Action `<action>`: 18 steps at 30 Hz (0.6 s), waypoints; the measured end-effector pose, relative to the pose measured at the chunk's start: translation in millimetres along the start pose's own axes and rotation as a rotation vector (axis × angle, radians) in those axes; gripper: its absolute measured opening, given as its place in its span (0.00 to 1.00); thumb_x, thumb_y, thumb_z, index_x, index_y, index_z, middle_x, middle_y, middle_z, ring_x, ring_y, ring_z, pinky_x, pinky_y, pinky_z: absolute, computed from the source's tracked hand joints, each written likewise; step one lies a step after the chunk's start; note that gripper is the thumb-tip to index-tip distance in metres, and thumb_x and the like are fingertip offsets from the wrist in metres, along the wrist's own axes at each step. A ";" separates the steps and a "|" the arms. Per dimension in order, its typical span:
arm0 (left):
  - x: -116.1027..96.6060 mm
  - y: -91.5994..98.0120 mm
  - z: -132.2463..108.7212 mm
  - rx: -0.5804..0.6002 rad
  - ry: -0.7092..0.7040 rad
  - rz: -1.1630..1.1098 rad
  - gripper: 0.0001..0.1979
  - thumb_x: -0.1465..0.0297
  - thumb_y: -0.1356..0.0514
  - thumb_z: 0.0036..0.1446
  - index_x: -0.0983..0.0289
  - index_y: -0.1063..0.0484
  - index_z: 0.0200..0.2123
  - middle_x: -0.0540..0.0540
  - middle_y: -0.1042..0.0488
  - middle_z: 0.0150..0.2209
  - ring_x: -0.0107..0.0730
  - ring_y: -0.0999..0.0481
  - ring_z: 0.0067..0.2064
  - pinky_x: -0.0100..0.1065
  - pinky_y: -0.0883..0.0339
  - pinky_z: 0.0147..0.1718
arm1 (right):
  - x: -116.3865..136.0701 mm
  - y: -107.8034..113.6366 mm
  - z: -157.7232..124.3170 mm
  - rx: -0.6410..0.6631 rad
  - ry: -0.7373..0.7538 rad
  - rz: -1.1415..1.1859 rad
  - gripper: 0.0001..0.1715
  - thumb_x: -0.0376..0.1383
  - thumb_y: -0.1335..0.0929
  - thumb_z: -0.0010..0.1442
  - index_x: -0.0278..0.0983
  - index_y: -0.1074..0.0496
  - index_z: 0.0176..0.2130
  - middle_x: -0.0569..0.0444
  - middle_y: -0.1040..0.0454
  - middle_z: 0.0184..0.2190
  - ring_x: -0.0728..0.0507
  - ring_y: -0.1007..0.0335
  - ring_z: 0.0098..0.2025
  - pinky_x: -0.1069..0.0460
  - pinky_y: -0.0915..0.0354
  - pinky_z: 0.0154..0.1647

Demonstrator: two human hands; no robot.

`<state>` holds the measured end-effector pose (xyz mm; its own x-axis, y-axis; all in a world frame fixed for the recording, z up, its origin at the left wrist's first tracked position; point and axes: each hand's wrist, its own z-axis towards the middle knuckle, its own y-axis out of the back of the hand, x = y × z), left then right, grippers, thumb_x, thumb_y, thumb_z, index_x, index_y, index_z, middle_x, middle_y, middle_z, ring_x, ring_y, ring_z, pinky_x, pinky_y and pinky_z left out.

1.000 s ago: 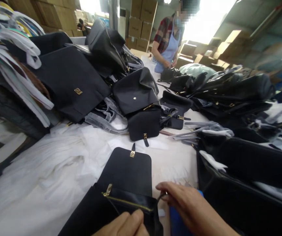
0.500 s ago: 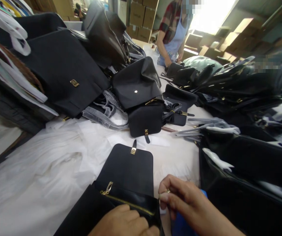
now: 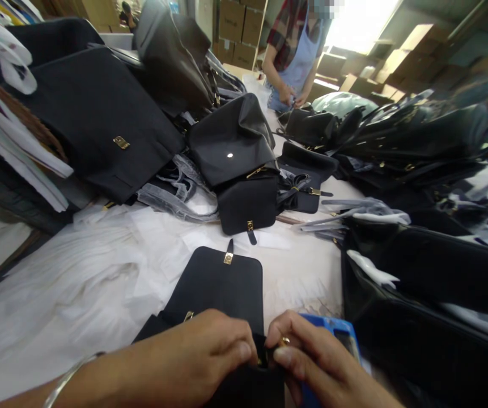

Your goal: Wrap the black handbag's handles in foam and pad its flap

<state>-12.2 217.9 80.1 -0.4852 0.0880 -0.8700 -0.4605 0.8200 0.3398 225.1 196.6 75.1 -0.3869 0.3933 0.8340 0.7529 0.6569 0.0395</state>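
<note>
A black handbag (image 3: 218, 289) lies before me with its flap laid back, a gold clasp and short tab at the flap's far end. My left hand (image 3: 216, 354) is closed at the bag's right side, fingers curled over the edge of the opening; its fingertips are partly hidden. Right beside it, my right hand (image 3: 312, 357) pinches a small gold-coloured metal piece (image 3: 285, 341) against that side edge. A gold zipper pull (image 3: 189, 315) shows behind my left wrist. Partly under my right hand sits a blue plastic object (image 3: 332, 326), perhaps a tray.
Finished-looking black bags (image 3: 247, 204) stand ahead, larger ones (image 3: 107, 124) to the left. White tissue sheets (image 3: 69, 289) spread over the left of the table. A big open black bag (image 3: 422, 317) is close on the right. Across the table stands a person in an apron (image 3: 297, 56).
My left hand has moved up and right from the zipper to the bag's side edge, beside my right hand. My right hand stays nearly in place. More of the blue object shows.
</note>
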 end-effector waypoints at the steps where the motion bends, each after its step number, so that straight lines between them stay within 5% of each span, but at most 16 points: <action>1: -0.3 6.0 3.5 -0.011 0.045 -0.086 0.13 0.75 0.50 0.65 0.59 0.25 0.40 0.48 0.22 0.37 0.28 0.24 0.38 0.25 0.36 0.38 | -2.5 -0.6 -0.8 -0.008 -0.001 0.032 0.19 0.52 0.39 0.66 0.39 0.34 0.43 0.58 0.35 0.27 0.50 0.37 0.27 0.56 0.39 0.30; 6: 8.9 11.9 31.3 0.101 -0.024 -0.202 0.12 0.82 0.39 0.50 0.62 0.24 0.37 0.45 0.28 0.31 0.24 0.29 0.32 0.23 0.40 0.31 | -5.7 -0.4 -3.2 0.009 0.021 0.038 0.20 0.52 0.36 0.63 0.38 0.29 0.38 0.55 0.32 0.30 0.50 0.36 0.28 0.55 0.37 0.31; 12: 19.1 -4.1 51.5 0.166 0.043 -0.664 0.16 0.70 0.26 0.42 0.66 0.27 0.33 0.39 0.41 0.16 0.18 0.48 0.19 0.24 0.47 0.23 | -7.1 2.3 1.9 0.044 0.042 0.035 0.19 0.50 0.34 0.62 0.38 0.24 0.36 0.56 0.32 0.26 0.51 0.38 0.26 0.55 0.39 0.29; 15: 20.6 -6.8 51.6 0.162 0.009 -0.661 0.13 0.65 0.28 0.47 0.67 0.26 0.31 0.41 0.39 0.19 0.19 0.45 0.22 0.24 0.47 0.25 | -6.4 2.2 0.5 0.006 0.048 -0.011 0.16 0.47 0.34 0.62 0.40 0.24 0.40 0.56 0.30 0.28 0.50 0.37 0.27 0.56 0.38 0.30; 18: 20.3 2.0 48.6 0.160 -0.129 -0.417 0.06 0.69 0.34 0.56 0.65 0.23 0.37 0.45 0.33 0.25 0.23 0.36 0.27 0.24 0.43 0.29 | -4.1 0.4 -7.1 -0.088 0.030 -0.048 0.19 0.40 0.31 0.59 0.46 0.29 0.51 0.56 0.28 0.34 0.48 0.32 0.32 0.55 0.34 0.35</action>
<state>13.2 248.8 45.8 -0.1815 -0.2064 -0.9615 -0.4717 0.8762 -0.0991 230.7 190.7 75.6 -0.4086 0.3428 0.8459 0.7785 0.6146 0.1271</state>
